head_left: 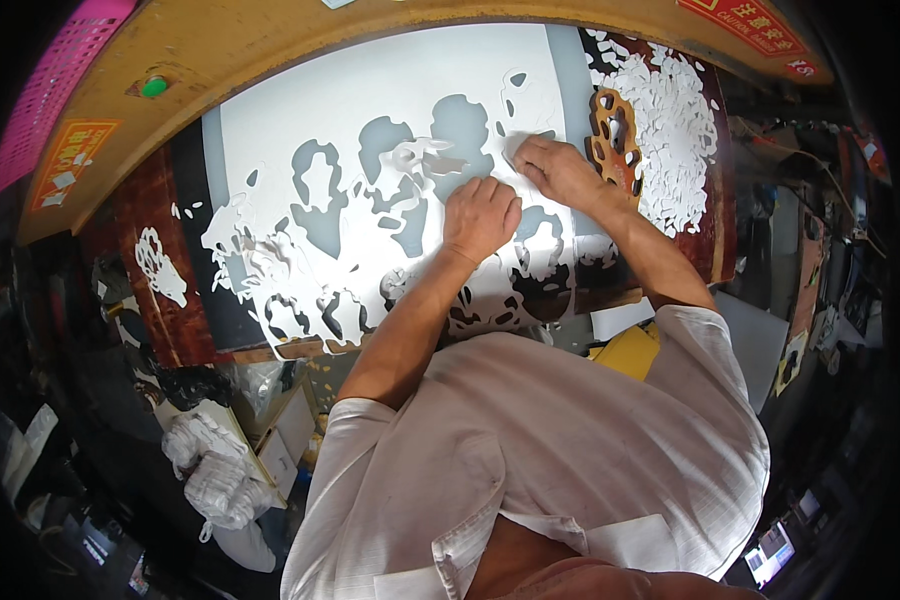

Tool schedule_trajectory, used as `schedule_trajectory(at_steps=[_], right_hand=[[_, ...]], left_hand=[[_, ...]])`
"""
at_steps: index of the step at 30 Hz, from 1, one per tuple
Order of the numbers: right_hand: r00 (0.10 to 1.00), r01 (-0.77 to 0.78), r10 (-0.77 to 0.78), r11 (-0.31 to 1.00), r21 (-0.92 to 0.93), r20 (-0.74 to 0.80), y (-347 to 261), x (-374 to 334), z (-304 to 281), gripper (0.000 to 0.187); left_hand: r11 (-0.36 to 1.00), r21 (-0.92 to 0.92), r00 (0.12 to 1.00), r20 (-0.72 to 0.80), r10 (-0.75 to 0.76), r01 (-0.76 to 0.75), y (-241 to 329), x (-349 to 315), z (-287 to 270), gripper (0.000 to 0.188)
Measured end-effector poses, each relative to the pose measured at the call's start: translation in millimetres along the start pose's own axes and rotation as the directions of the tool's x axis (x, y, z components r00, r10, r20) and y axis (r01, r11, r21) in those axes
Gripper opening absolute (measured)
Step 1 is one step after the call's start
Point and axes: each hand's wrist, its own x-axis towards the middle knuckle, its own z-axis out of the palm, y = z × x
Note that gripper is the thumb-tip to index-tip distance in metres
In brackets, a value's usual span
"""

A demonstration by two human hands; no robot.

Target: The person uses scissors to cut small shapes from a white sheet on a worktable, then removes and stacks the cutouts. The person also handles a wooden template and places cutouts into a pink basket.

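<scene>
White sheet [370, 120], one, flat on the table centre, far side; riddled with cut-out holes, near edge ragged. Left hand [481, 217] curled knuckles-up, pressing the sheet mid-right. Right hand [555, 168] just beyond it, fingers bent onto the sheet's right edge; grip unclear. One brown fretwork piece [617, 140] just right. Heap of white offcuts [675, 120] further right.

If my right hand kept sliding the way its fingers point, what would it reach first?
The right hand points up and left across the white sheet. It would probably meet the small cutout hole first, then the sheet's far edge.
</scene>
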Motion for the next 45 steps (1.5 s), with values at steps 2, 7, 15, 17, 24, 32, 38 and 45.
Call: schedule_trajectory(at_steps=[2, 7, 15, 17, 24, 32, 38, 45], right_hand=[[1.000, 0.011, -0.011, 1.000, -0.002, -0.004, -1, -7, -2, 0.004], [0.938, -0.002, -0.047, 0.990, 0.141, 0.345, -24, -27, -11, 0.006], [0.778, -0.495, 0.335, 0.848, 0.190, 0.531, -50, -76, -37, 0.019], [0.914, -0.363, 0.363, 0.931, -0.032, 0.183, -46, -75, -34, 0.041], [0.892, -0.400, 0.434, 0.888, -0.226, 0.129, -45, -58, -13, 0.072], [0.869, -0.463, 0.485, 0.868, -0.180, 0.102, -44, -54, -11, 0.062], [0.828, -0.526, 0.549, 0.831, -0.180, 0.116, -43, -48, -14, 0.062], [0.848, -0.418, 0.452, 0.891, -0.176, 0.277, -23, -37, -30, 0.045]], left_hand=[[1.000, -0.004, 1.000, 0.008, 0.004, -0.004, -1, 1, -1, 0.015], [1.000, 0.006, 1.000, 0.013, 0.017, -0.017, -1, 5, -4, 0.012], [0.996, 0.073, 0.998, 0.029, 0.054, -0.056, 3, -5, -5, 0.026], [0.997, 0.065, 0.998, 0.034, 0.047, -0.049, 5, -10, -4, 0.026], [0.990, 0.091, 0.994, 0.044, 0.101, -0.104, 8, -18, -11, 0.026], [0.989, 0.093, 0.993, 0.009, 0.116, -0.116, 7, -17, -14, 0.025], [0.993, 0.087, 0.997, 0.045, 0.070, -0.074, 7, -15, -14, 0.031], [0.992, 0.076, 0.995, 0.018, 0.095, -0.096, 7, -12, -17, 0.022]])
